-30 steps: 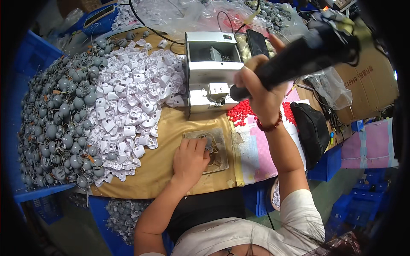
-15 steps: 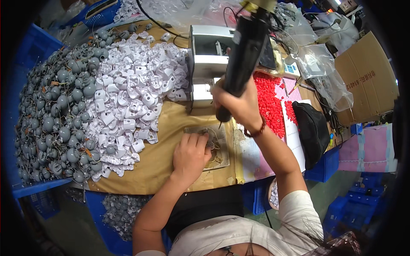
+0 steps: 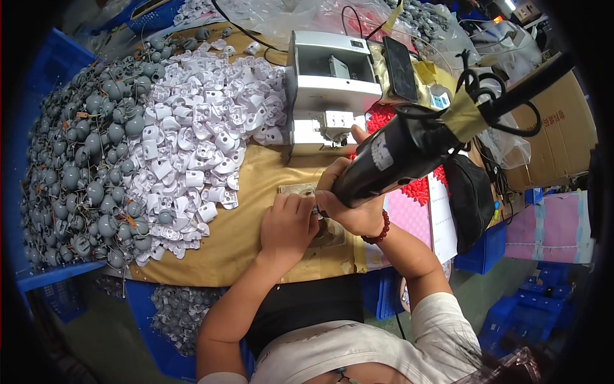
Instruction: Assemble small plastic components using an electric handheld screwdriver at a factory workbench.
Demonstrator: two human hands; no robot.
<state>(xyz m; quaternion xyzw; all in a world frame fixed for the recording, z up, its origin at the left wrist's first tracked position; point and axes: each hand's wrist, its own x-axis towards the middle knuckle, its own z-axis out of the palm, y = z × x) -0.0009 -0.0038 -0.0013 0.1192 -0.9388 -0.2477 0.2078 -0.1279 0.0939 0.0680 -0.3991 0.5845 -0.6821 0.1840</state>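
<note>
Below the worktop [image 3: 211, 269], locate the blue bin [image 3: 139, 307] with grey parts inside. On the worktop's near side, locate the left hand [image 3: 286, 227], fingers bent together and closed on a small workpiece [image 3: 314, 208] at the tips. Find this workpiece low over the flat plate [image 3: 334, 235], mostly hidden; cannot tell its full outline.

Just beside, note the right hand [image 3: 355, 214], fingers wrapped around the lower barrel of a black power tool [image 3: 396, 157]. Observe the tool tilted, cable end up and to the right; tip hidden behind the hand, contact with the workpiece not confirmable.

Expect the tool to be stiff, fairly heavy, smooth-barrelled; grasp around the barrel, clear of the taped cable end. Expect the workpiece to be light, hard and possibly slippery; pinch at the sides, fingertips away from the tool's tip.

Farther right, note the black pouch [image 3: 470, 198] and red pieces [image 3: 416, 191]. Farther left, note heaped white parts [image 3: 211, 121] beside grey parts [image 3: 102, 160]. Beyond the hands, locate the box-shaped machine [image 3: 336, 93], then clear plastic bags [image 3: 294, 19] at the back.
</note>
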